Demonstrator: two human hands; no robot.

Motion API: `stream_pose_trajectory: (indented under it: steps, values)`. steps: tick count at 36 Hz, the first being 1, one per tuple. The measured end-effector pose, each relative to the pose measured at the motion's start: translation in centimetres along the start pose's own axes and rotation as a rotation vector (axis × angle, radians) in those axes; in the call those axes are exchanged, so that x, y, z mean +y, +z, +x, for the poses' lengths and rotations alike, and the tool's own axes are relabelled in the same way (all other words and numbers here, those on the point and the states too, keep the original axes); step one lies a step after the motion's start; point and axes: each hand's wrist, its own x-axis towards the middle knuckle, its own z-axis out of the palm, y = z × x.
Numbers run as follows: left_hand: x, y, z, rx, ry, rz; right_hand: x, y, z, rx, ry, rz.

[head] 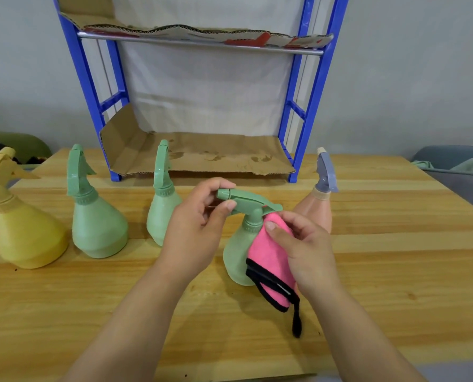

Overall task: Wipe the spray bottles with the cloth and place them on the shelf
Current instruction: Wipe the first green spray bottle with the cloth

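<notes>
A green spray bottle point(236, 255) stands on the wooden table point(119, 293) in the middle. My left hand point(196, 230) pinches its trigger head near the nozzle. My right hand point(304, 252) holds a pink cloth point(268, 260) with black edging against the bottle's right side and neck. To the left stand a yellow bottle point(25, 232) and two more green bottles point(97, 224) point(162, 205). A peach bottle with a grey-blue head point(319, 208) is behind my right hand. The blue shelf point(309, 106) stands at the back, its lower tier lined with cardboard point(202, 155).
The shelf's upper tier carries a cardboard sheet point(202, 31) on a metal rail. A green seat point(23, 147) lies beyond the table's left corner, and a grey bin point(455, 164) with cloth sits at the right. The wall is close behind the shelf.
</notes>
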Motion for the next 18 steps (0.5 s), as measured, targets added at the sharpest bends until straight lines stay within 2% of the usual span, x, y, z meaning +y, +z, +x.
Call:
stream_pose_trajectory:
  steps: [5,10,14,18]
  values:
    - [-0.2,0.2,0.3,0.009,0.003,0.057,-0.4,-0.4,0.1,-0.094,-0.058,-0.022]
    - [-0.7,0.2,0.5,0.057,0.081,0.176,-0.1,-1.0,-0.8,-0.149,-0.143,0.002]
    - [-0.5,0.5,0.0,0.042,0.082,0.123,0.1,-0.7,-2.0,-0.177,-0.303,-0.172]
    - [-0.1,0.1,-1.0,-0.02,0.028,0.026,0.1,0.2,-2.6,-0.098,-0.386,-0.248]
